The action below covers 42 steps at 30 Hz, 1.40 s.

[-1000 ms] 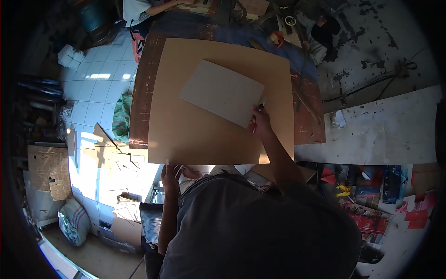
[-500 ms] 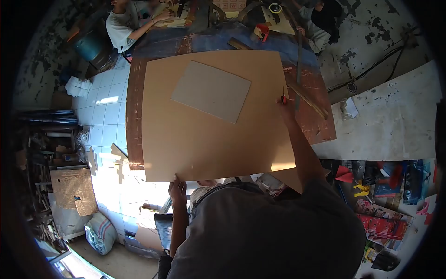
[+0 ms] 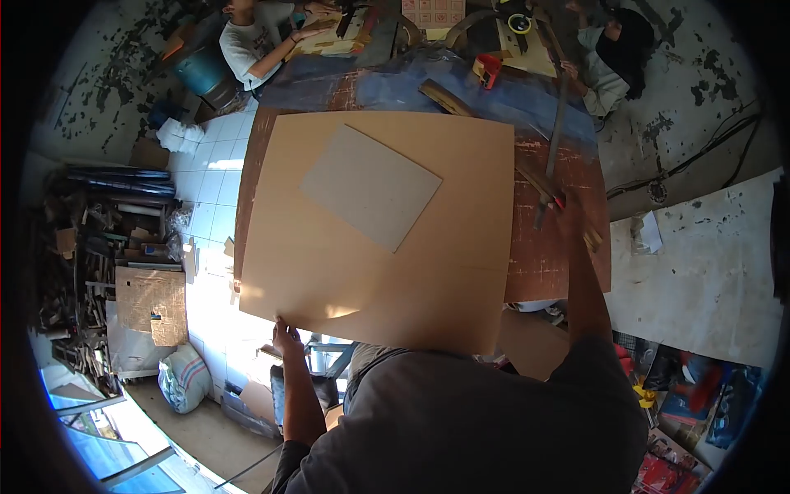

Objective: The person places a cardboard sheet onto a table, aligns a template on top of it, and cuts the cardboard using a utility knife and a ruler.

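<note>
A large brown cardboard sheet [image 3: 387,288] lies over the table's near part, its near edge overhanging toward my body. My left hand [image 3: 287,337] pinches the sheet's near left edge, thumb on top. On the sheet rests a smaller grey board [image 3: 372,188], set at an angle. My right hand [image 3: 569,216] is right of the sheet, above the table, closed around what looks like a small red utility knife [image 3: 559,201]; most of it is hidden by the fingers. Beside that hand are a wooden strip [image 3: 536,179] and a metal ruler [image 3: 560,123].
The brown tabletop [image 3: 535,276] shows right of the sheet. A red tape dispenser [image 3: 487,70] and tape roll [image 3: 519,23] are farther back. One person [image 3: 255,49] works at the far left, another [image 3: 617,62] at the far right. A white board [image 3: 699,263] stands at right.
My right hand has moved off the sheet's right edge, rightward to the wooden strip, carrying the red knife. The sheet has turned slightly and its near right corner has come closer to my body.
</note>
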Each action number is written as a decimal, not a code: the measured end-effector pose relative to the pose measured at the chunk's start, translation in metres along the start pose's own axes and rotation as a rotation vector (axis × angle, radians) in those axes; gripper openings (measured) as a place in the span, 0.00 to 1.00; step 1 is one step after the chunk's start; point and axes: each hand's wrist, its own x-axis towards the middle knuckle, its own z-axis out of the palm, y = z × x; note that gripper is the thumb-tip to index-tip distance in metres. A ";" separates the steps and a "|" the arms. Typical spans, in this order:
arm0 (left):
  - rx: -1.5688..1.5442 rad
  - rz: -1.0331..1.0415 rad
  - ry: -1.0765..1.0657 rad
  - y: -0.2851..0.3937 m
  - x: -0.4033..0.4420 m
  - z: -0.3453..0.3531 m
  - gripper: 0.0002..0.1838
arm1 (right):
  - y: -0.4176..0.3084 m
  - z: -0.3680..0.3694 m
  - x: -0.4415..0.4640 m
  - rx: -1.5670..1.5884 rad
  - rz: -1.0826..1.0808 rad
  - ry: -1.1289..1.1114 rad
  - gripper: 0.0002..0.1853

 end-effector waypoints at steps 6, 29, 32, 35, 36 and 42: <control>-0.014 -0.049 0.017 -0.009 0.016 -0.005 0.11 | 0.011 -0.011 0.024 -0.020 -0.002 -0.084 0.28; -0.028 0.018 -0.082 -0.030 -0.019 0.007 0.11 | 0.044 -0.163 0.026 -0.333 0.133 -0.044 0.32; -0.055 0.026 -0.021 -0.027 -0.025 0.012 0.10 | 0.046 -0.190 -0.001 -0.423 0.193 0.001 0.30; -0.038 0.026 -0.121 -0.025 -0.026 0.009 0.10 | 0.055 -0.216 -0.024 -0.457 0.266 -0.052 0.30; -0.040 0.021 -0.118 -0.024 -0.027 0.010 0.10 | 0.058 -0.226 -0.033 -0.467 0.246 -0.044 0.31; -0.034 0.047 -0.041 -0.027 -0.032 0.017 0.12 | 0.030 -0.279 -0.074 -0.594 0.382 -0.024 0.33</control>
